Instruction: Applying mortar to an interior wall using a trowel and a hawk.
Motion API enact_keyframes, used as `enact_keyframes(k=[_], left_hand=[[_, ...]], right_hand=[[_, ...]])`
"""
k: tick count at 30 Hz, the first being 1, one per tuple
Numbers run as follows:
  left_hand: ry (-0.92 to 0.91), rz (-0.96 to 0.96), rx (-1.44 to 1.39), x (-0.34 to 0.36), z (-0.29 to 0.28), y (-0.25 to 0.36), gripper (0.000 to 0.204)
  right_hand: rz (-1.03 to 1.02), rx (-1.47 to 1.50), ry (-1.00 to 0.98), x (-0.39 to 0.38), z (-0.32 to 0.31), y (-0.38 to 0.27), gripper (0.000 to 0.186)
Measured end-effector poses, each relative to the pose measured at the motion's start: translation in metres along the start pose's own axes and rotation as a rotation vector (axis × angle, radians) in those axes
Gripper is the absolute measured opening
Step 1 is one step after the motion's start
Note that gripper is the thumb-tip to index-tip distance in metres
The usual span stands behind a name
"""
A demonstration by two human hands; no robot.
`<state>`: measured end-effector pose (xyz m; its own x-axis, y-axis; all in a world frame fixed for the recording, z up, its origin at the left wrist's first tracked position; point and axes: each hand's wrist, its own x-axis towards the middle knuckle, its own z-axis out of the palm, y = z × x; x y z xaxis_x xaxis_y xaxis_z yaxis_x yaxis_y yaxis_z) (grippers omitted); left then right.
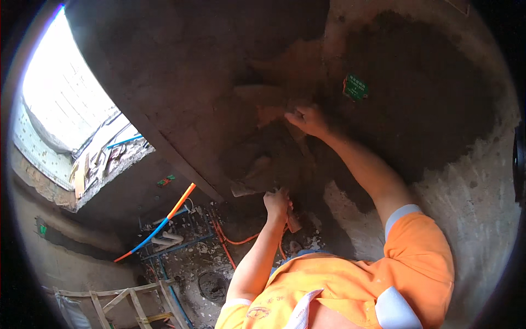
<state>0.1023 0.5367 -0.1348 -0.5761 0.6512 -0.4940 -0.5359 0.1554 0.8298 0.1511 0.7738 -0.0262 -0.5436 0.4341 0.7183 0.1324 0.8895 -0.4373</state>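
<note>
Before me is a wall with dark, wet-looking mortar (405, 126) over much of it. My left hand (276, 204) is closed round the handle of a mortar board (241, 192), low in front of the wall. A grey heap of mortar (266, 156) lies on the board; in the dim light its outline blurs into the wall. Above and to the right, my right hand (308, 120) is closed on a trowel (296, 133) close to the wall. Its blade slants down toward the board and shows only in part. Whether the blade touches the wall, I cannot tell.
A green tag (356, 86) sits on the wall at right. At left are a bright window opening (71, 98) and a leaning orange-and-blue pipe (164, 222). Orange pipes (224, 241), blue pipes (181, 247) and rubble cover the floor; a wooden frame (131, 304) stands lower left.
</note>
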Motion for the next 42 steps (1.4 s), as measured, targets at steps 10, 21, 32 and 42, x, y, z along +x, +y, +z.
enact_keyframes(k=[10,21,32,42], left_hand=[[0.057,0.063,0.057,0.013,-0.017,-0.015,0.019],[0.062,0.024,0.084,-0.01,-0.033,0.009,0.02],[-0.09,0.083,0.091,-0.008,-0.019,0.012,0.02],[-0.139,0.037,0.043,-0.022,-0.018,0.026,0.016]], right_hand=[[0.434,0.5,-0.128,0.047,0.008,0.018,0.041],[0.109,0.045,0.059,0.024,0.002,-0.002,0.049],[-0.248,-0.662,-0.2,0.185,-0.111,-0.115,0.052],[-0.117,-0.684,0.055,0.199,-0.19,-0.153,0.049]])
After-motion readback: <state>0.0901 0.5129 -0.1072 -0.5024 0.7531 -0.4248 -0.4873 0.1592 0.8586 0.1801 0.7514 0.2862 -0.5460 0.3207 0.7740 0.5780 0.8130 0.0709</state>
